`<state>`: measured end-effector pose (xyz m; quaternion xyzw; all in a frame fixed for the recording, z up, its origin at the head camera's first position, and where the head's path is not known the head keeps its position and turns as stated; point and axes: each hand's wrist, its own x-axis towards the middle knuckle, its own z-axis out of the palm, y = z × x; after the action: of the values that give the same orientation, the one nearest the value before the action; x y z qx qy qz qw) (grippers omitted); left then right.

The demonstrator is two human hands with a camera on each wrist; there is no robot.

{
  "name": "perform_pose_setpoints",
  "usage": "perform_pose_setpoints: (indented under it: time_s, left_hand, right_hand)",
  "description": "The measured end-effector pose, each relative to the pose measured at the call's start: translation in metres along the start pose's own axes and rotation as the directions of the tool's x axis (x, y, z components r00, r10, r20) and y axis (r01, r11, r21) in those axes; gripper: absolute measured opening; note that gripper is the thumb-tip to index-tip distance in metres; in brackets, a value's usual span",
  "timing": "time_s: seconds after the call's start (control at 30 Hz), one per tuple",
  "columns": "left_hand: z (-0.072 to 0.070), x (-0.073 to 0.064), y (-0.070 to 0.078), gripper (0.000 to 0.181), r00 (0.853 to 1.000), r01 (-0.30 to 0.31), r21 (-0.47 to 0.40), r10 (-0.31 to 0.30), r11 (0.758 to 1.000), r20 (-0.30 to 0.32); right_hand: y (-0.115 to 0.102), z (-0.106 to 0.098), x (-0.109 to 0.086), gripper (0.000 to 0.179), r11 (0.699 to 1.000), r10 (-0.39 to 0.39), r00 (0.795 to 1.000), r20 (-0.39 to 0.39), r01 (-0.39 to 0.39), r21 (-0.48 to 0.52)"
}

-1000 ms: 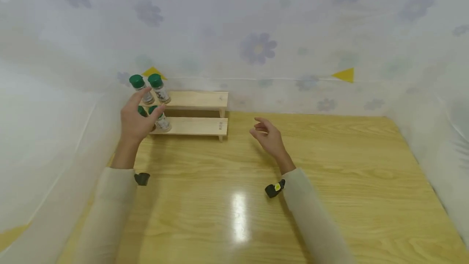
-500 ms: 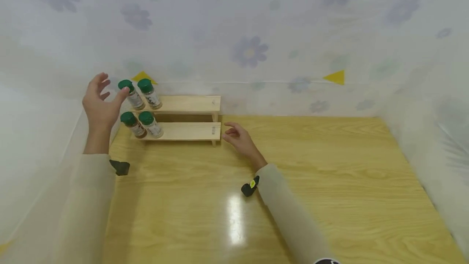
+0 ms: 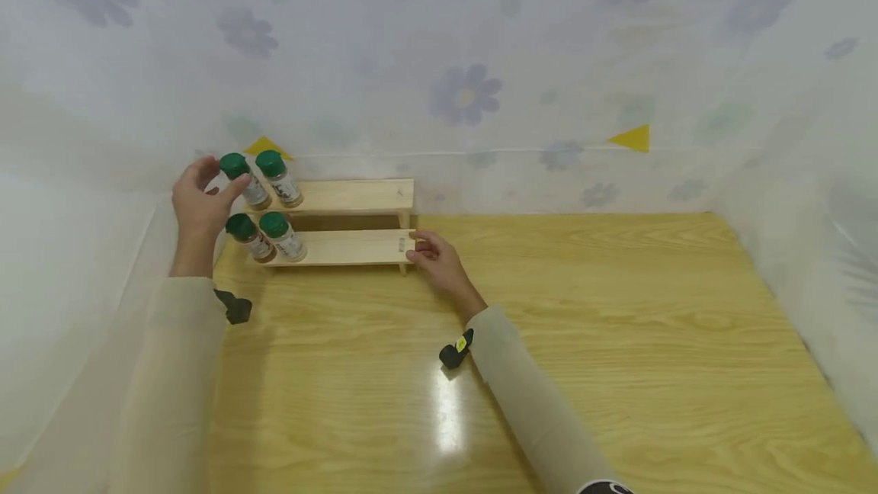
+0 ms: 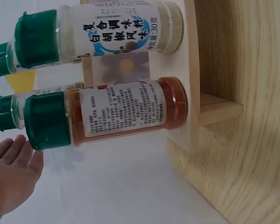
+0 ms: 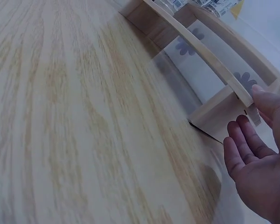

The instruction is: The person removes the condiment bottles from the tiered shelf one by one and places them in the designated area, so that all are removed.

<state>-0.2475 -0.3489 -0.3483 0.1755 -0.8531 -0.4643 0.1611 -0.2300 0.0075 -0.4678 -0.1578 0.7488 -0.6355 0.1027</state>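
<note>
In the head view, a two-tier wooden shelf [image 3: 350, 247] stands at the back left with green-capped seasoning bottles. A clear-bodied bottle [image 3: 254, 193] and another bottle [image 3: 283, 181] stand on the upper tier. The lower tier bears a reddish-brown bottle [image 4: 121, 109] and a white-labelled bottle [image 4: 126, 28]. My left hand [image 3: 202, 200] is around the upper left bottle's cap, thumb in front and fingers to its left; contact is unclear. At the lower tier's right end, my right hand [image 3: 442, 265] pinches the board's edge with thumb and index finger, the other fingers loosely bent.
A wood-grain table [image 3: 549, 372] spreads in front and to the right of the shelf. Flower-printed white sheeting [image 3: 384, 59] rises close behind the shelf and along both sides. Yellow triangles [image 3: 631, 139] mark the back sheet.
My left hand has gone left, from in front of the bottles to the upper left bottle's outer side. My right hand has moved left to the shelf's end and taken hold there.
</note>
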Motion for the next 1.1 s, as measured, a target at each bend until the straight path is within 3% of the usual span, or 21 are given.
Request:
perform_pose_setpoints:
  time_s: [0.4, 1.1]
  left_hand:
    - [0.002, 0.001, -0.002, 0.069, 0.997, 0.051, 0.117, -0.057, 0.992, 0.051]
    - [-0.002, 0.001, -0.005, 0.064, 0.995, 0.087, 0.171, -0.096, 0.981, 0.042]
  right_hand:
    - [0.033, 0.012, 0.012, 0.041, 1.000, 0.014, 0.996, -0.082, -0.012, 0.029]
    - [0.028, 0.019, 0.013, 0.041, 0.998, 0.046, 0.996, -0.082, -0.044, 0.034]
